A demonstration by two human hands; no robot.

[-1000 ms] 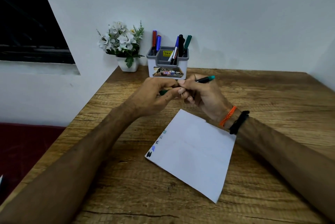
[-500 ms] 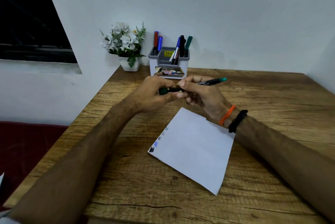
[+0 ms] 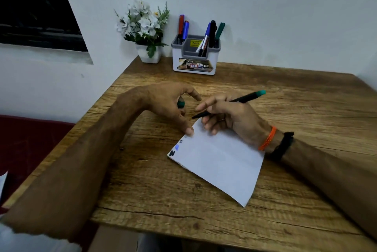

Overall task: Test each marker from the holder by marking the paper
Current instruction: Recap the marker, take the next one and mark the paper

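Markers (image 3: 201, 34): five in holder (image 3: 194, 62)

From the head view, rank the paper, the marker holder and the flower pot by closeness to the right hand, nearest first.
1. Paper: right under the right hand, whose fingers rest on its upper corner.
2. Marker holder: farther back on the table, near the wall.
3. Flower pot: in the back left corner, left of the holder, farthest.
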